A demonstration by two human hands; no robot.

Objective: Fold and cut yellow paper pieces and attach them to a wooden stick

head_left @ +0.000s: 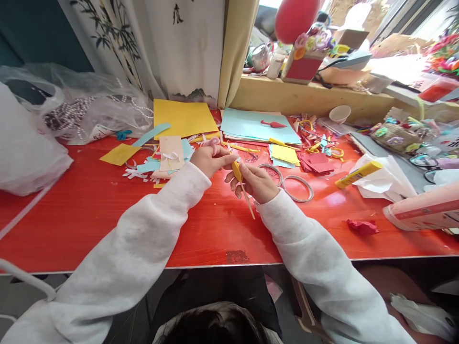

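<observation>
Over the red table, my right hand holds a folded yellow paper piece on a thin pale stick that points down toward me. My left hand pinches at the top end of that piece, where a small whitish bit shows between the fingertips. Pink scissor-like loops show right behind my left hand; whether they touch it I cannot tell. Two silvery rings of tape lie just right of my right hand. Paper scraps in beige, blue and white lie left of my left hand.
Yellow sheets and light blue sheets lie at the back, a dark red paper shape on the blue. To the right are red squares, a yellow glue stick and a pink cylinder. Plastic bags stand left.
</observation>
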